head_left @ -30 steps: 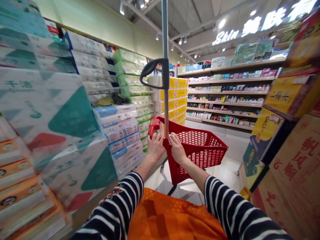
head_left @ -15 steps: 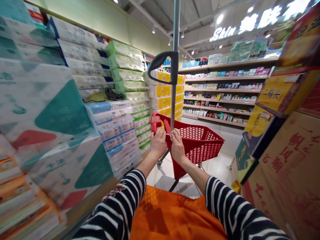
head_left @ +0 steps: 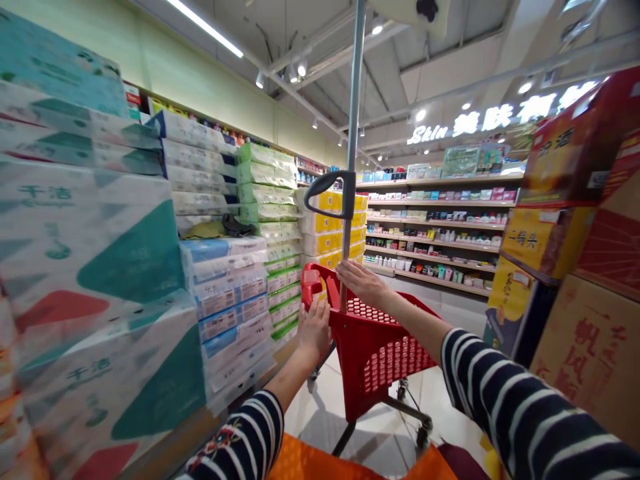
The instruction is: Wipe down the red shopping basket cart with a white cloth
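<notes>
Since the earlier frame, the right hand (head_left: 367, 285) has lifted from the rear rim of the cart (head_left: 353, 363) to a higher position at the pole (head_left: 357, 100). The left hand (head_left: 315, 335) has stayed at the rim. More of the wheeled frame (head_left: 409, 410) is exposed.

Left hand: fingers slightly bent, upright against the rear edge, just below the red handle (head_left: 311, 279); closure cannot be determined. Right hand: fingers extended, not wrapped around anything; fingertips overlap the pole, contact cannot be confirmed.

The cart stands directly ahead on the pale floor (head_left: 330, 380), between stacked packs (head_left: 233, 293) on the left and cartons (head_left: 575, 340) on the right. Body: red, solid at the rear, perforated along the side. The right arm hides part of the interior. The pole rises at the rear and carries a grey loop (head_left: 349, 195).

At the back, shelves (head_left: 440, 203) hold rows of small boxes and bottles.
</notes>
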The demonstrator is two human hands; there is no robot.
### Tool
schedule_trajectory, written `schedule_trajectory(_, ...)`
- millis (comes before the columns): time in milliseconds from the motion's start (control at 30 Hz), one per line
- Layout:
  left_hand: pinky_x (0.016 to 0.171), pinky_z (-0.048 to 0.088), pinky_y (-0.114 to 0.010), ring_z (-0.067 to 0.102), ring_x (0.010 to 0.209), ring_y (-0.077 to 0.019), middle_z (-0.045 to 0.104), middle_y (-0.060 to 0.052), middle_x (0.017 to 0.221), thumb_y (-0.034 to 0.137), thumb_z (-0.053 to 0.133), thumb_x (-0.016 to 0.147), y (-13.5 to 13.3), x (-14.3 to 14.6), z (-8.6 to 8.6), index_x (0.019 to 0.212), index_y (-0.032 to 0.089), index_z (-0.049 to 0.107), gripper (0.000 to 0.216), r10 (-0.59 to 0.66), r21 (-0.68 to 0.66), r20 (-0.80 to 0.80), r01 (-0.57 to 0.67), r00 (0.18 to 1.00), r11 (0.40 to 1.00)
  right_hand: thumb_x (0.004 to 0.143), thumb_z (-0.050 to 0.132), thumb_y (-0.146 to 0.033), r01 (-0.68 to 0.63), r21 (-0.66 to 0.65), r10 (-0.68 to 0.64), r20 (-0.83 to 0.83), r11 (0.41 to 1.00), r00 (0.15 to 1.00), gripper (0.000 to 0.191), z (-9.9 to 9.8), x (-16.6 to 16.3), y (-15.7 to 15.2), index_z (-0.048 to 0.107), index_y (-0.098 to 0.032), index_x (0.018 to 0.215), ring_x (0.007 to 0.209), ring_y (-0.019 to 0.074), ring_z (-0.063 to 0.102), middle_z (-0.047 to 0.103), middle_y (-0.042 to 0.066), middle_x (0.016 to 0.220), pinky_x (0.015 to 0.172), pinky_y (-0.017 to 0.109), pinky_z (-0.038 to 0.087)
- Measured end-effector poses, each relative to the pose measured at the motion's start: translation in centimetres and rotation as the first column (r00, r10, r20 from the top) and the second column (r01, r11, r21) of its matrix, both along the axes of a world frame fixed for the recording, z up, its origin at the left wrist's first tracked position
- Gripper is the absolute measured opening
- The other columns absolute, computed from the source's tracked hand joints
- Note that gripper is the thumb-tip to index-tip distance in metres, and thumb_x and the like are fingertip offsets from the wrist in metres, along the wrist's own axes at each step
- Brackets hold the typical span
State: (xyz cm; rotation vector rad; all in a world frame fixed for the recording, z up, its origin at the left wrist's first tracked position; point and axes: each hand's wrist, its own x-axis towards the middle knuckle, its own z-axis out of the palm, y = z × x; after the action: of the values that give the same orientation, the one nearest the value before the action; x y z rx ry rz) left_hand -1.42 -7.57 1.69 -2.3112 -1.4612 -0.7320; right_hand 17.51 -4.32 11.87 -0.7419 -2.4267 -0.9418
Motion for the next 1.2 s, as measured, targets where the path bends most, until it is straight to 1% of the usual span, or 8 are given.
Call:
schedule_trajectory(100, 0.111, 0.02, -0.055, 0.031, 0.136, -0.0271, 0.045, -0.012, 0.141, 0.02, 0.043, 0.078, -0.3, -0.1, 0.1, 0.134, 0.012, 0.045, 0.057, -0.012, 0.021, 0.004, 0.012, 1.0, 1.0, 0.091, 0.033, -0.006, 0.065, 0.055, -0.061, -0.069, 0.996, 0.996, 0.042, 5.7, -0.9, 0.2, 0.053, -0.012, 0.127, 0.137, 0.0233, 0.027, 0.047, 0.012, 0.139, 0.113, 0.049, 0.027)
schedule_trajectory(200, 0.111, 0.02, -0.056, 0.029, 0.137, -0.0279, 0.044, -0.013, 0.142, 0.021, 0.043, 0.077, -0.7, -0.3, 0.2, 0.134, 0.011, 0.045, 0.058, -0.023, 0.023, -0.003, 0.023, 1.0, 0.999, 0.092, 0.032, -0.007, 0.087, 0.084, -0.076, -0.123, 0.993, 0.989, 0.041, 8.0, -1.8, 0.3, 0.053, -0.012, 0.128, 0.139, 0.0236, 0.022, 0.045, 0.013, 0.14, 0.114, 0.052, 0.023)
schedule_trajectory(500, 0.112, 0.017, -0.056, 0.028, 0.137, -0.028, 0.041, -0.013, 0.144, 0.022, 0.043, 0.078, -0.7, -0.4, 0.6, 0.135, 0.011, 0.043, 0.058, 0.004, -0.02, -0.017, -0.004, 1.0, 1.0, 0.093, 0.033, -0.01, 0.014, 0.041, -0.008, -0.135, 0.999, 0.991, 0.04, 0.6, -2.3, -0.1, 0.053, -0.011, 0.127, 0.136, 0.0248, 0.029, 0.05, 0.015, 0.135, 0.11, 0.05, 0.032)
schedule_trajectory(667, 0.113, 0.013, -0.056, 0.022, 0.139, -0.0273, 0.032, -0.012, 0.149, 0.028, 0.046, 0.076, -0.4, -0.8, 0.8, 0.14, 0.012, 0.035, 0.067, 0.025, -0.07, -0.076, -0.031, 0.997, 0.997, 0.094, 0.034, -0.012, -0.106, 0.175, 0.136, -0.171, 0.979, 0.976, 0.038, 3.7, -4.3, -0.7, 0.054, -0.014, 0.126, 0.136, 0.0214, 0.03, 0.049, 0.012, 0.136, 0.111, 0.046, 0.032)
schedule_trajectory(833, 0.112, 0.012, -0.056, 0.017, 0.141, -0.0264, 0.023, -0.011, 0.152, 0.028, 0.048, 0.074, -0.6, -1.0, 0.6, 0.142, 0.011, 0.03, 0.072, 0.058, -0.067, -0.077, -0.063, 0.995, 0.996, 0.093, 0.036, -0.012, 0.006, 0.225, 0.04, -0.2, 0.974, 0.979, 0.036, 7.1, -4.9, 0.7, 0.055, -0.013, 0.125, 0.136, 0.0239, 0.03, 0.05, 0.013, 0.136, 0.111, 0.049, 0.03)
schedule_trajectory(900, 0.113, 0.011, -0.055, 0.018, 0.141, -0.026, 0.025, -0.011, 0.152, 0.026, 0.047, 0.074, -0.7, -1.1, 0.4, 0.141, 0.011, 0.032, 0.07, 0.032, -0.054, -0.089, -0.037, 0.996, 0.998, 0.093, 0.037, -0.011, 0.027, 0.211, 0.006, -0.157, 0.977, 0.988, 0.036, 6.1, -4.4, 1.4, 0.055, -0.011, 0.124, 0.135, 0.0252, 0.032, 0.051, 0.014, 0.134, 0.111, 0.051, 0.029)
schedule_trajectory(1100, 0.114, 0.014, -0.052, 0.021, 0.14, -0.0243, 0.026, -0.011, 0.151, 0.02, 0.048, 0.072, -0.6, -1.1, -0.1, 0.143, 0.013, 0.027, 0.074, 0.029, -0.049, -0.054, -0.032, 0.998, 0.998, 0.09, 0.044, -0.011, -0.045, 0.137, 0.027, 0.131, 0.989, 0.991, 0.034, -0.4, -3.0, 1.6, 0.058, -0.009, 0.12, 0.129, 0.0243, 0.042, 0.057, 0.013, 0.128, 0.109, 0.045, 0.036)
schedule_trajectory(1200, 0.113, 0.015, -0.054, 0.018, 0.141, -0.0247, 0.023, -0.012, 0.152, 0.019, 0.049, 0.071, -0.4, -1.1, 0.0, 0.145, 0.013, 0.022, 0.078, 0.046, -0.018, -0.019, -0.046, 0.999, 0.999, 0.089, 0.045, -0.011, -0.044, 0.141, 0.015, 0.201, 0.989, 0.98, 0.034, -0.7, -2.5, 1.1, 0.058, -0.009, 0.121, 0.128, 0.0256, 0.043, 0.056, 0.013, 0.129, 0.109, 0.044, 0.037)
